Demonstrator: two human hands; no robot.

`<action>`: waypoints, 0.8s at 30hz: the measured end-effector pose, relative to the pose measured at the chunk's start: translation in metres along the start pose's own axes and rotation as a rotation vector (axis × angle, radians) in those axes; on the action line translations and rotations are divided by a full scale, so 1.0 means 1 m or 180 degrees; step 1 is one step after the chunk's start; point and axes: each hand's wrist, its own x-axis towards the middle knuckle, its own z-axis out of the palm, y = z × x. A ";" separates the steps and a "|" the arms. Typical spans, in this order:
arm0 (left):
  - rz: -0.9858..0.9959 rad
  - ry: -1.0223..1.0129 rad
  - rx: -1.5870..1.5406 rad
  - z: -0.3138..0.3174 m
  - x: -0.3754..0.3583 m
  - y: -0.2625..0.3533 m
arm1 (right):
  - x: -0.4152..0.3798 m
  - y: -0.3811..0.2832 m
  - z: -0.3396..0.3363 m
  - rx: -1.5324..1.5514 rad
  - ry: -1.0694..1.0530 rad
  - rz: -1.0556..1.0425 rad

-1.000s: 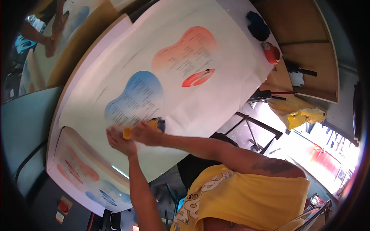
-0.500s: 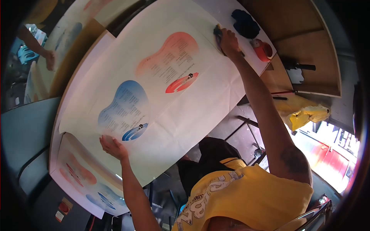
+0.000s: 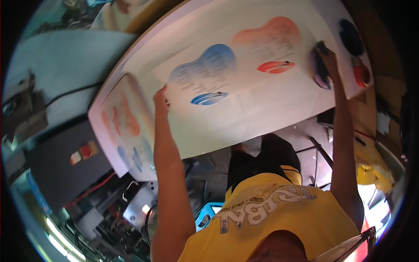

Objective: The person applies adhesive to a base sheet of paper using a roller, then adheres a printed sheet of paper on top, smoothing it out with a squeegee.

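A large pale sheet [image 3: 244,122] lies on the white tabletop, printed with a blue rounded shape [image 3: 207,65], a red rounded shape [image 3: 270,32] and small lines of text. My left hand [image 3: 161,98] is at the sheet's left part, left of the blue print. Its fingers look curled in, and what they hold, if anything, is hidden. At the sheet's right end, my right hand [image 3: 330,62] grips a dark bluish rag [image 3: 320,70] against the surface. The motion blurs its fingertips.
Near the table's right edge are a dark blue bundle [image 3: 351,37] and a red container [image 3: 361,72]. Another printed sheet [image 3: 126,126] droops over the left end. A dark cabinet-like box [image 3: 65,161] stands at left, a blue stool [image 3: 208,214] below.
The view has turned and shifted, so the table appears rotated. My left hand, flat on the sheet before, now has its fingers curled. My right hand still holds the rag at the right end.
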 end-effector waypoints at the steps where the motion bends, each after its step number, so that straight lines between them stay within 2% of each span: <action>1: 0.0283 -0.0375 -0.0314 -0.010 0.028 -0.015 | 0.001 -0.002 -0.004 0.0076 0.0005 -0.0013; 3: 0.0336 -0.0432 -0.0257 0.001 -0.004 0.005 | -0.008 -0.017 -0.014 0.0597 -0.0234 0.0368; 4: 0.0327 -0.0487 -0.0369 0.000 -0.017 0.011 | -0.007 -0.013 -0.011 0.0733 -0.0237 0.0299; 7: 0.0326 -0.0626 -0.0623 -0.005 -0.050 0.022 | -0.016 -0.015 -0.014 0.0376 -0.0252 0.0586; 11: 0.0872 -0.0271 -0.0478 -0.003 -0.109 0.058 | -0.041 -0.012 -0.008 0.1620 -0.0183 0.0913; 15: 0.2395 -0.0175 -0.0137 0.002 -0.212 0.110 | -0.087 0.014 -0.008 0.2758 -0.0502 0.1112; 17: 0.3105 -0.0133 0.0274 -0.004 -0.266 0.132 | -0.109 0.014 -0.007 0.2993 -0.0738 0.0956; 19: 0.3754 0.0296 0.1064 -0.015 -0.326 0.149 | -0.130 -0.011 -0.010 0.2650 -0.0756 0.1069; 20: 0.3987 0.0309 0.0963 -0.012 -0.354 0.150 | -0.142 -0.030 -0.006 0.2835 -0.0652 0.1083; 21: 0.4391 0.0107 0.1352 -0.034 -0.350 0.135 | -0.146 -0.030 0.002 0.2987 -0.0675 0.1114; 23: 0.5536 -0.1277 0.1683 -0.033 -0.362 0.141 | -0.166 -0.046 0.007 0.3652 -0.0684 0.1192; 24: 0.5673 -0.1491 0.1930 -0.031 -0.362 0.121 | -0.177 -0.051 0.009 0.3713 -0.0736 0.1178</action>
